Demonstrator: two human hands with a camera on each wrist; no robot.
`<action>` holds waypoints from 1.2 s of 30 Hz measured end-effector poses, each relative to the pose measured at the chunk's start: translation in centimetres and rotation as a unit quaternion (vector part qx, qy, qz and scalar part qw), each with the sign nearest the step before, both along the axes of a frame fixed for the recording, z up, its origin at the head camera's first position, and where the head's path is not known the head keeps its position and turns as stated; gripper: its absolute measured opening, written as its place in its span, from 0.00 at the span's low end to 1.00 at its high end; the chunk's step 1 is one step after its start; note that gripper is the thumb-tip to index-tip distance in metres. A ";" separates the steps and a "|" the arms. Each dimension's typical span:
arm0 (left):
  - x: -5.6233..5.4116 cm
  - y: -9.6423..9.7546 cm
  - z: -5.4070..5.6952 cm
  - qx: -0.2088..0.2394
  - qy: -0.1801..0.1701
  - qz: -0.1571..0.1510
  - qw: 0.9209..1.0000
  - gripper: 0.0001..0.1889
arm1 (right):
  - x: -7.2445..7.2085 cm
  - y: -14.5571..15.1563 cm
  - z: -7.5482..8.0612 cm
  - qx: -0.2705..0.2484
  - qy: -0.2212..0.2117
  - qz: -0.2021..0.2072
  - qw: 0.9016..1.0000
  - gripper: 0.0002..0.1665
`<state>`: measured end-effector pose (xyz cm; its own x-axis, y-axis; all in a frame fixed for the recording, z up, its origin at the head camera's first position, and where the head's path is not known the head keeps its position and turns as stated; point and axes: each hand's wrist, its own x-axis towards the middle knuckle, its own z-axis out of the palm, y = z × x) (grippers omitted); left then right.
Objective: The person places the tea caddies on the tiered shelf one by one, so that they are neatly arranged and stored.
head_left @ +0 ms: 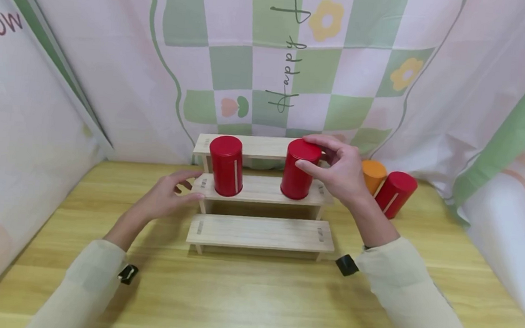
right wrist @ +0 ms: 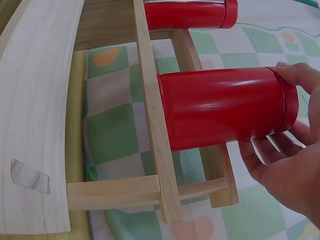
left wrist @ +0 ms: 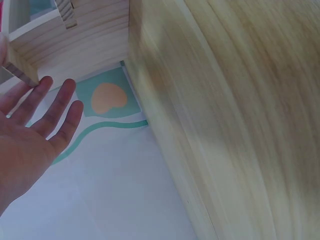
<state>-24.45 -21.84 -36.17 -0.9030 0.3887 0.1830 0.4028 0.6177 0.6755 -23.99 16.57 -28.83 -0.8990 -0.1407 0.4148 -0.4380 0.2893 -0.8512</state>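
Note:
A three-step wooden shelf (head_left: 256, 232) stands on the table. On its middle step, a red canister (head_left: 226, 166) stands upright at the left and a second red canister (head_left: 297, 172) at the right. My right hand (head_left: 339, 166) grips the right canister near its lid, thumb in front and fingers around the back. In the right wrist view, that canister (right wrist: 220, 107) has its base against the step. My left hand (head_left: 170, 195) holds the left end of the middle step between thumb and fingers. The left wrist view shows the hand (left wrist: 30, 135) at the board's end (left wrist: 22, 65).
To the right of the shelf, an orange canister (head_left: 373, 174) and another red canister (head_left: 396, 194) stand on the wooden table (head_left: 250, 303). A checked curtain (head_left: 271, 60) hangs right behind the shelf, and printed cloth (head_left: 23, 112) closes off the left side.

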 end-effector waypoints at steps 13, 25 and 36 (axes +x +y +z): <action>-0.1 -0.2 0.1 0.005 -0.006 0.001 1.000 0.33 | -0.3 -0.3 0.4 0.001 -0.023 0.006 1.000 0.30; 0.0 0.0 0.2 0.007 0.005 -0.007 1.000 0.33 | -0.2 -0.2 0.0 -0.012 -0.038 0.009 0.999 0.31; 0.0 0.0 -0.1 0.004 0.003 -0.006 1.000 0.32 | -0.2 -0.1 -0.3 -0.015 -0.040 0.012 0.999 0.31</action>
